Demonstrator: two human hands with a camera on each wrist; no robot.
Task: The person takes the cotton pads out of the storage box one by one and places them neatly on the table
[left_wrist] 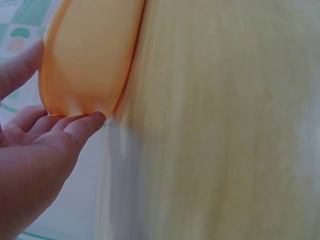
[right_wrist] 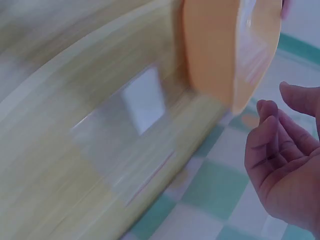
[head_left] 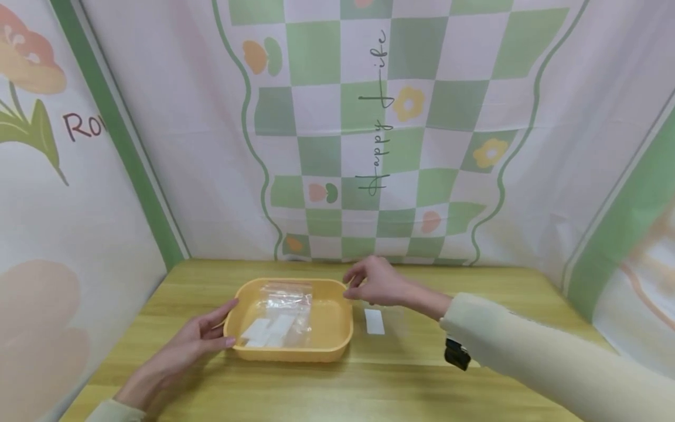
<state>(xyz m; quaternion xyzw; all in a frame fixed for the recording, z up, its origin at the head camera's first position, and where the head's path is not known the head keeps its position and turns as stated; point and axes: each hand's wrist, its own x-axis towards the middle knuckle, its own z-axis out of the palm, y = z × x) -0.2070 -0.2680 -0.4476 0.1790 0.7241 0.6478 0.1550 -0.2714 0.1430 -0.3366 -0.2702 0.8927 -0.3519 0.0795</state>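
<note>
In the head view a yellow plastic basin [head_left: 337,337] stands on the table, holding several clear zip bags [head_left: 295,302] with white rectangles [head_left: 279,331]. My left hand [head_left: 195,340] holds the basin's left end, its thumb near the front corner and fingers farther back. The left wrist view shows those fingers [left_wrist: 82,127] against the basin's outer wall [left_wrist: 90,60]. Beside the basin's back right corner, my right hand [head_left: 377,281] has loosely bent fingers and holds nothing. Another clear bag [right_wrist: 115,137] with a white rectangle [head_left: 374,322] lies flat on the table, right of the basin.
The wood-grain table [head_left: 422,387] runs back to a hanging cloth [head_left: 364,146] with green and white checks. More printed cloth [head_left: 68,205] hangs at the left side. A dark watch [head_left: 456,354] sits on the right wrist.
</note>
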